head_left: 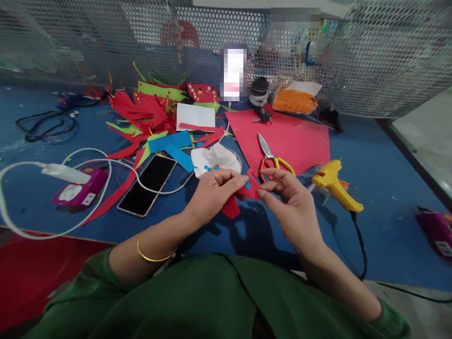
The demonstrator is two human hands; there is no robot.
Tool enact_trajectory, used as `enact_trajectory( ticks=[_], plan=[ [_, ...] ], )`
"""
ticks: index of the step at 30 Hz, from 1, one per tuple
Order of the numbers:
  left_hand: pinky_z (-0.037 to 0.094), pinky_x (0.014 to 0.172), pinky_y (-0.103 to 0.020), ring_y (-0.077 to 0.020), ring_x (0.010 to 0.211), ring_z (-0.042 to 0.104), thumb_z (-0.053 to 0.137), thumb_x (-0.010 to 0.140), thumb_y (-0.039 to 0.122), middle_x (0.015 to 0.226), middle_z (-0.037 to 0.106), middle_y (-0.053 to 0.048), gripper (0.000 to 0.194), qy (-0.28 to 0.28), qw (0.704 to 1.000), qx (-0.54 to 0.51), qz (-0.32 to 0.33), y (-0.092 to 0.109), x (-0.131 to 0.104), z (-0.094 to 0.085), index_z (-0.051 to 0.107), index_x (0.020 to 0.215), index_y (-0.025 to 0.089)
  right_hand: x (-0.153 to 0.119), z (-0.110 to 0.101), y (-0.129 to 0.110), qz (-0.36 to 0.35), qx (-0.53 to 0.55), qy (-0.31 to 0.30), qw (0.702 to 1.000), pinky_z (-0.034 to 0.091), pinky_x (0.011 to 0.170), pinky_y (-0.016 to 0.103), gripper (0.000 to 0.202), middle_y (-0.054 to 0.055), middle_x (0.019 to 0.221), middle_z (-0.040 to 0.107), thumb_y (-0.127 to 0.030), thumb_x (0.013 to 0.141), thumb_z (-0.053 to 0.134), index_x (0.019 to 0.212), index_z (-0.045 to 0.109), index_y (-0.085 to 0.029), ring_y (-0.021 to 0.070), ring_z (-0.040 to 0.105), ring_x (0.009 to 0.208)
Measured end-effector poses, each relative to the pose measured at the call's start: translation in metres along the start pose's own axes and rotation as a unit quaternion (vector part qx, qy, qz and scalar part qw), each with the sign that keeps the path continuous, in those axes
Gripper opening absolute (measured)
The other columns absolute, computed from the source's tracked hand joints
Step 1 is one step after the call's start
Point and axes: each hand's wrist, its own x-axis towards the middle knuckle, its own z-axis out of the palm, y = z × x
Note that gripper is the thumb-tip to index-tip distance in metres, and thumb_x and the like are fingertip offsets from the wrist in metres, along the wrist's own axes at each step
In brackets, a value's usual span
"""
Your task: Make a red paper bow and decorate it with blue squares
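Note:
My left hand point(212, 195) is closed on a red paper piece point(231, 208), the thumb lying on top near small blue squares on its surface. The fingers and thumb of my right hand point(291, 200) pinch the right tip of the same piece. Just behind my left hand is a crumpled white paper point(219, 157) with small blue and orange bits in it. Scissors point(267, 148) with red and yellow handles lie beyond my right hand on a large red sheet point(300, 141). A yellow glue gun point(335, 183) rests to the right.
A phone point(147, 184) lies left of my hands, crossed by a white cable. Red and green paper scraps point(141, 115) pile up behind it, near blue strips point(171, 141). A purple power box point(83, 186) sits at left. Perforated metal point(205, 28) bounds the blue table's back.

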Motion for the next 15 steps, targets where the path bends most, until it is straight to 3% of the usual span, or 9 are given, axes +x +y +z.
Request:
enact_trajectory(
  ticks=[4,7,15],
  plan=[
    [0.050,0.063,-0.025,-0.0131,0.065,0.064,0.077,0.077,0.039,0.070,0.069,0.000,0.024,0.007,1.000,0.013,-0.007,0.0014,0.0004,0.0005,0.067,0.078,0.017,-0.0008,0.0006,-0.0004,-0.003,-0.001,-0.006,1.000,0.053,0.077,0.034,0.032,-0.005,0.074,0.066,-0.024,0.079,0.071,0.110,0.062,-0.023,0.0146,0.064,0.073],
    [0.051,0.064,-0.024,-0.0133,0.067,0.066,0.083,0.069,0.031,0.072,0.068,0.002,0.030,0.032,0.999,0.018,-0.010,0.0012,0.0008,0.0012,0.065,0.089,0.017,-0.0017,0.0016,-0.0005,-0.001,-0.007,-0.013,1.000,0.052,0.076,0.034,0.033,-0.004,0.075,0.065,-0.025,0.079,0.071,0.111,0.062,-0.022,0.0150,0.064,0.074],
    [0.046,0.062,-0.023,-0.0108,0.063,0.062,0.078,0.075,0.030,0.068,0.065,0.004,0.034,0.027,1.000,0.006,0.003,-0.0009,0.0007,0.0013,0.063,0.102,0.017,-0.0020,0.0023,-0.0009,0.003,-0.020,-0.016,1.000,0.050,0.073,0.032,0.034,-0.005,0.075,0.062,-0.024,0.078,0.070,0.111,0.063,-0.022,0.0137,0.061,0.072]
  ],
)
